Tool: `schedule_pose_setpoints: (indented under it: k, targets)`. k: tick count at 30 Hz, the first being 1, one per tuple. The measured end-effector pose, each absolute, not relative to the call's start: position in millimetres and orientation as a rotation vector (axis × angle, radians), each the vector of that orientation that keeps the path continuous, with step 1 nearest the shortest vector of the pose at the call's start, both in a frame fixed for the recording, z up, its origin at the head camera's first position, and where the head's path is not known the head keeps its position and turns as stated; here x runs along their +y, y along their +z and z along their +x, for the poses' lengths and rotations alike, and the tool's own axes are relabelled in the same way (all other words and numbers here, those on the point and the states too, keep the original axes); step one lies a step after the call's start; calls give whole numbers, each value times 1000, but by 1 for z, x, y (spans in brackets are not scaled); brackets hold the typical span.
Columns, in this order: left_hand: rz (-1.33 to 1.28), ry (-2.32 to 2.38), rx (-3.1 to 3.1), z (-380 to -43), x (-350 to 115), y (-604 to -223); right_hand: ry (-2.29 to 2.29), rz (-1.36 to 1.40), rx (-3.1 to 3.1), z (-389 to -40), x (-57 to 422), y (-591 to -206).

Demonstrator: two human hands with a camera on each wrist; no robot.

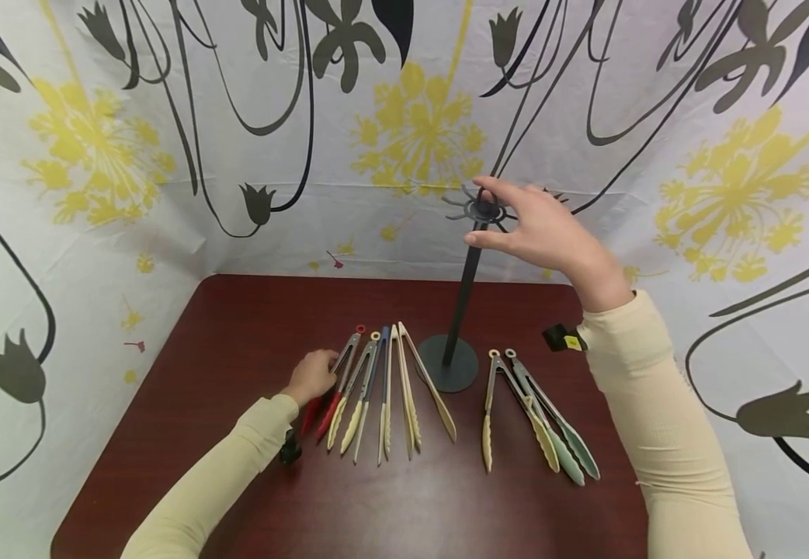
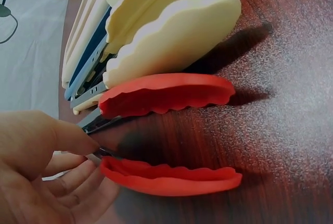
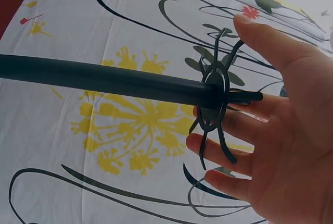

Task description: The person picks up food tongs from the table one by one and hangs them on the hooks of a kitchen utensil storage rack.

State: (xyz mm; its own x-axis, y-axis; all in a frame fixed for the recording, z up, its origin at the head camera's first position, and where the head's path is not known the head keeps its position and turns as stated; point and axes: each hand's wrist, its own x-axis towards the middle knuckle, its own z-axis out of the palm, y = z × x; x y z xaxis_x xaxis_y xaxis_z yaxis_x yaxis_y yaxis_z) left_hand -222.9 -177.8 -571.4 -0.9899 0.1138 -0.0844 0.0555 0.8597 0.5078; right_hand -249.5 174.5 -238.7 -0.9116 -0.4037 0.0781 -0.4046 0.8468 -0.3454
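My left hand [image 1: 311, 378] is at the left end of a row of tongs, holding the metal arms of the red-tipped tongs [image 2: 171, 185] between thumb and fingers. Their scalloped red tips are spread apart over the table. At the back, a dark metal stand [image 1: 466, 299] rises upright, topped by a ring of curved hooks [image 3: 212, 96]. Around these hooks my right hand [image 1: 544, 229] spreads its thumb and fingers. In the right wrist view, its fingers reach behind the hooks, with the thumb at one hook's tip.
Several cream-tipped tongs [image 1: 411, 419] lie beside the red pair, left of the stand's round base [image 1: 455, 380]. Right of it lie another cream-tipped pair [image 1: 487, 442] and green-tipped tongs [image 1: 568, 458]. A patterned cloth [image 1: 293, 248] hangs behind the brown table [image 1: 251, 310].
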Motion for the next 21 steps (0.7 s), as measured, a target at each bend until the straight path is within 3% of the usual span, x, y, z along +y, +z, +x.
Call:
schedule_pose_setpoints:
  k: [21]
  targets:
    - [93, 630, 2984, -228, -165, -573, 494, 835, -3055, -252, 184, -227]
